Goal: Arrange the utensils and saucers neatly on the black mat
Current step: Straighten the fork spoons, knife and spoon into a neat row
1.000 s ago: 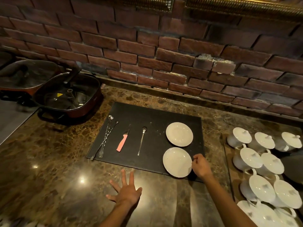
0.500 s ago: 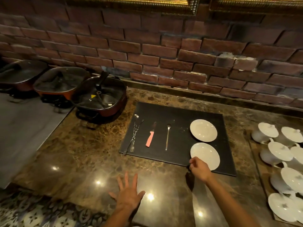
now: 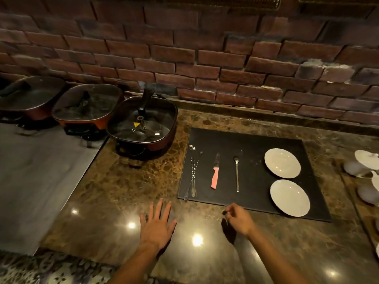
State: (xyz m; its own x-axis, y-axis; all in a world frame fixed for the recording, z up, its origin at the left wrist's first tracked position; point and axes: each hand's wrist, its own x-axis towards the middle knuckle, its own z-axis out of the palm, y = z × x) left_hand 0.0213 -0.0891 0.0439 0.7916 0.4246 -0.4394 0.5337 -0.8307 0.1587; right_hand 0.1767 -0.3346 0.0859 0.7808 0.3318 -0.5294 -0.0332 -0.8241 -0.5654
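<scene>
We note black mat [image 3: 252, 140] on marble counter [image 3: 127, 181]: two long forks [image 3: 192, 177] crossed at left edge, pink-handled knife [image 3: 215, 178], spoon [image 3: 237, 173] mid-mat, two saucers [image 3: 282, 163] at right edge; left hand [image 3: 156, 226] flat, fingers spread, empty; right hand [image 3: 239, 219] loosely curled by near edge, contents unclear

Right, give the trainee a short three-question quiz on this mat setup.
1. True or false: the two saucers overlap each other.
2. How many items lie on the black mat between the crossed forks and the saucers?
3. Which hand rests flat on the counter: A) left hand, B) right hand?

Key: 1 false, they lie apart. 2 two, the pink-handled knife and the spoon. 3 A.
</scene>
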